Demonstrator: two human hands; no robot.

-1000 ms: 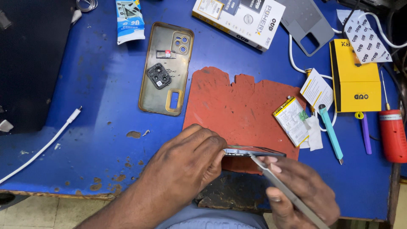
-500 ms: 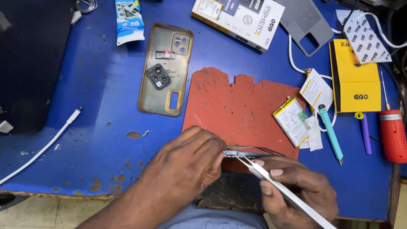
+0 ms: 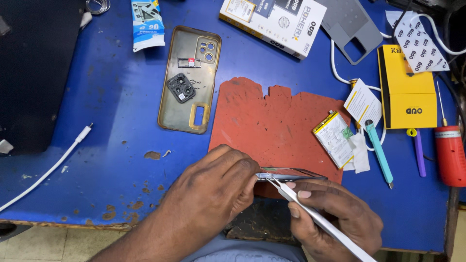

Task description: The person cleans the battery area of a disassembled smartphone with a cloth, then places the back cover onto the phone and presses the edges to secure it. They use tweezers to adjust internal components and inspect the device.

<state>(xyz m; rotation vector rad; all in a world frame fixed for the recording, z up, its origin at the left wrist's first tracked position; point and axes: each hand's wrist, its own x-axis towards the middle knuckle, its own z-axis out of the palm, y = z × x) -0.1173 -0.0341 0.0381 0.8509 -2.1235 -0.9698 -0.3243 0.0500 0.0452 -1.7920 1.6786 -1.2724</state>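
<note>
At the table's near edge my left hand [image 3: 213,191] grips a dark phone [image 3: 291,173] held on its side, edge up. My right hand [image 3: 335,216] supports the phone from the right and pinches a pair of silver tweezers [image 3: 315,216]. Their tip rests on the phone's upper edge, close to my left fingers. The phone hovers over the lower edge of a worn red mat [image 3: 276,126]. Most of the phone is hidden behind my fingers.
A clear phone case [image 3: 187,106] with a camera module in it lies left of the mat. To the right are a small battery [image 3: 334,138], a teal tool [image 3: 379,153], a yellow box [image 3: 407,87] and a red screwdriver [image 3: 449,150]. A white box [image 3: 274,22] and a white cable [image 3: 48,170] lie further off.
The tweezers have swung to a steeper angle and their tip has shifted slightly left along the phone's edge. My left hand and the phone stay nearly still.
</note>
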